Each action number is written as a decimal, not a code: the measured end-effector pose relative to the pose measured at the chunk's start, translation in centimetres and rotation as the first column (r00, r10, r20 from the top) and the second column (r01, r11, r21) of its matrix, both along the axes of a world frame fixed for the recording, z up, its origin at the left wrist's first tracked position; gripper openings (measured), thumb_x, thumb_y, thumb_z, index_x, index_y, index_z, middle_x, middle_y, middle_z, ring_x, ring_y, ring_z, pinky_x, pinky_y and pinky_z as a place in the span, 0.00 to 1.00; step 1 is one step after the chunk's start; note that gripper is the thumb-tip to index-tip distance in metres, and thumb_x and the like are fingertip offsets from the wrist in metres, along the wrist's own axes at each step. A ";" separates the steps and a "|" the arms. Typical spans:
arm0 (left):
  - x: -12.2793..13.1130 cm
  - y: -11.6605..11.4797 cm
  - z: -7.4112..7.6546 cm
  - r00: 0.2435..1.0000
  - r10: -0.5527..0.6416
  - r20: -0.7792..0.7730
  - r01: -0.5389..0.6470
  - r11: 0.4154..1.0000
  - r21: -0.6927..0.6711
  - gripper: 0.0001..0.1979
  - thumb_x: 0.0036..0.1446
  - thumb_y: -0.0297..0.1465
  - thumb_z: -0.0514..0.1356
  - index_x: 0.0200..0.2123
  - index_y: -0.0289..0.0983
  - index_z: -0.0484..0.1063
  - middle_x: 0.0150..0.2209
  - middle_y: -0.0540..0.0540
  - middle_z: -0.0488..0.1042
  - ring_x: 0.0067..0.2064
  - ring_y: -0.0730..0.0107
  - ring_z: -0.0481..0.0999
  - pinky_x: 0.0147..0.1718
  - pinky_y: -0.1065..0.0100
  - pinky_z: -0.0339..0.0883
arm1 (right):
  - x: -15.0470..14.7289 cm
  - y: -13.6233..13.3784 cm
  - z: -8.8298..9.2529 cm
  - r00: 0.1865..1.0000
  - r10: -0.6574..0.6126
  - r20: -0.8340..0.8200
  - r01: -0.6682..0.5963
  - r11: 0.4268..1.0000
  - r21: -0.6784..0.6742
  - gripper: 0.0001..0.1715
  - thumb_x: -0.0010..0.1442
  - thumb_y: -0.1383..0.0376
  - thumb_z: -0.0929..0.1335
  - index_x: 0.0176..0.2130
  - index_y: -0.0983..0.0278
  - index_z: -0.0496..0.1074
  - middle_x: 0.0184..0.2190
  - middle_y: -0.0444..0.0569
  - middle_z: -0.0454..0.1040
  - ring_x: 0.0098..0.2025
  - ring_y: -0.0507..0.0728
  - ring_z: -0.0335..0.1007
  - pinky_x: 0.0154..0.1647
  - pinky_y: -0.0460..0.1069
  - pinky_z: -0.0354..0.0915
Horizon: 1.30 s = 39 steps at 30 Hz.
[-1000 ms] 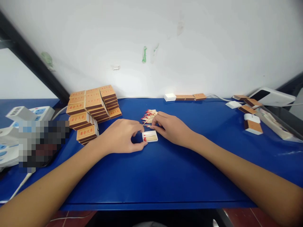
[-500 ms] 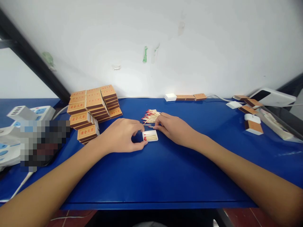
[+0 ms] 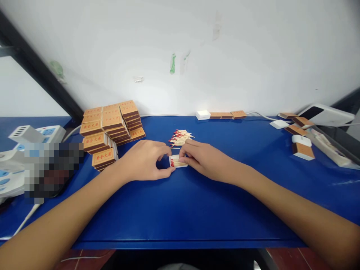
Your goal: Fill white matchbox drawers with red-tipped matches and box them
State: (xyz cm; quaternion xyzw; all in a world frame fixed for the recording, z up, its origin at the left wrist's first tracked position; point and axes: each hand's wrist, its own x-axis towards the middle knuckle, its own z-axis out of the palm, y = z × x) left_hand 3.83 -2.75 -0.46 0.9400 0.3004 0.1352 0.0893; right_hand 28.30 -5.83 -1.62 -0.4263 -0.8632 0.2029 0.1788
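Note:
A small white matchbox tray (image 3: 175,156) lies on the blue table with several red-tipped matches in it, heads to the left. My left hand (image 3: 146,160) grips the tray's left end between thumb and forefinger. Over the tray's right half, my right hand (image 3: 204,159) is closed in a pinch on a match (image 3: 179,162), whose far end the fingers cover. Just behind the tray is a loose pile of matches (image 3: 182,138), and a single match (image 3: 174,148) lies in front of that pile.
Stacked orange matchboxes (image 3: 111,120) stand at the left, beside a power strip (image 3: 53,133) and a pixelated dark object (image 3: 53,172). Along the wall sit a white tray (image 3: 203,115) and matchboxes (image 3: 222,115). More boxes (image 3: 303,151) and a white device (image 3: 327,114) are at the right.
My right hand has moved from beside the match pile toward me, bringing a match over the tray. My left hand keeps its grip on the tray's end.

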 end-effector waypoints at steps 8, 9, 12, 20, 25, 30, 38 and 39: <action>-0.1 0.0 0.1 1.000 -0.008 -0.003 0.008 1.000 0.008 0.12 0.59 0.41 0.64 0.36 0.38 0.79 0.29 0.50 0.76 0.28 0.70 0.72 0.28 0.66 0.58 | -0.1 2.5 -2.3 0.985 -0.076 -0.153 0.102 0.981 0.165 0.03 0.70 0.67 0.68 0.43 0.61 0.74 0.39 0.47 0.73 0.34 0.53 0.67 0.37 0.49 0.61; -0.1 0.0 0.0 1.000 -0.008 -0.003 0.008 1.000 0.009 0.12 0.59 0.41 0.65 0.36 0.38 0.79 0.30 0.50 0.76 0.28 0.71 0.71 0.28 0.66 0.58 | -0.1 2.7 -2.6 0.988 -0.071 -0.139 0.096 0.978 0.183 0.04 0.70 0.67 0.68 0.45 0.61 0.74 0.41 0.48 0.74 0.35 0.54 0.69 0.38 0.49 0.62; 0.0 0.0 0.0 1.000 -0.009 -0.007 0.009 1.000 0.003 0.12 0.59 0.41 0.65 0.37 0.38 0.79 0.30 0.50 0.76 0.28 0.71 0.71 0.29 0.66 0.58 | -0.1 2.9 -3.0 0.992 -0.066 -0.108 0.090 0.969 0.231 0.10 0.72 0.66 0.68 0.52 0.60 0.73 0.47 0.51 0.75 0.40 0.56 0.73 0.41 0.50 0.65; 0.1 0.0 0.1 1.000 -0.002 0.001 0.002 1.000 -0.006 0.11 0.58 0.40 0.65 0.36 0.38 0.80 0.29 0.51 0.76 0.27 0.71 0.71 0.28 0.67 0.58 | -0.1 2.9 -3.1 0.994 -0.090 -0.064 0.103 0.963 0.247 0.03 0.73 0.65 0.67 0.44 0.61 0.71 0.44 0.49 0.74 0.36 0.54 0.68 0.36 0.49 0.60; 0.1 -0.1 0.1 1.000 -0.002 -0.002 0.002 1.000 -0.002 0.11 0.58 0.40 0.65 0.37 0.38 0.80 0.29 0.51 0.76 0.27 0.71 0.71 0.28 0.67 0.58 | 0.0 2.9 -3.1 0.995 -0.094 -0.038 0.100 0.964 0.246 0.03 0.73 0.67 0.66 0.42 0.61 0.70 0.43 0.49 0.73 0.36 0.54 0.68 0.36 0.49 0.60; 0.0 -0.1 0.1 1.000 -0.004 -0.003 0.004 1.000 -0.011 0.12 0.58 0.40 0.66 0.37 0.38 0.80 0.30 0.51 0.76 0.28 0.71 0.71 0.28 0.66 0.58 | -0.1 2.9 -2.9 0.993 -0.119 0.022 0.111 0.968 0.227 0.04 0.74 0.68 0.65 0.44 0.62 0.70 0.46 0.51 0.73 0.38 0.55 0.70 0.38 0.50 0.60; 0.1 -0.2 0.2 1.000 -0.003 -0.009 0.002 1.000 -0.013 0.12 0.58 0.40 0.66 0.36 0.37 0.80 0.29 0.51 0.75 0.28 0.71 0.70 0.29 0.66 0.58 | -0.4 2.5 -2.2 0.993 -0.121 0.001 0.119 0.976 0.182 0.06 0.75 0.68 0.62 0.45 0.62 0.69 0.47 0.52 0.72 0.40 0.56 0.70 0.40 0.50 0.62; 0.1 -0.2 0.2 1.000 -0.004 -0.008 0.004 1.000 -0.012 0.11 0.58 0.40 0.66 0.36 0.37 0.80 0.29 0.51 0.75 0.28 0.71 0.71 0.29 0.66 0.58 | -0.5 2.4 -2.1 0.994 -0.109 -0.015 0.110 0.979 0.169 0.06 0.75 0.68 0.63 0.44 0.62 0.69 0.46 0.51 0.72 0.39 0.55 0.69 0.39 0.50 0.62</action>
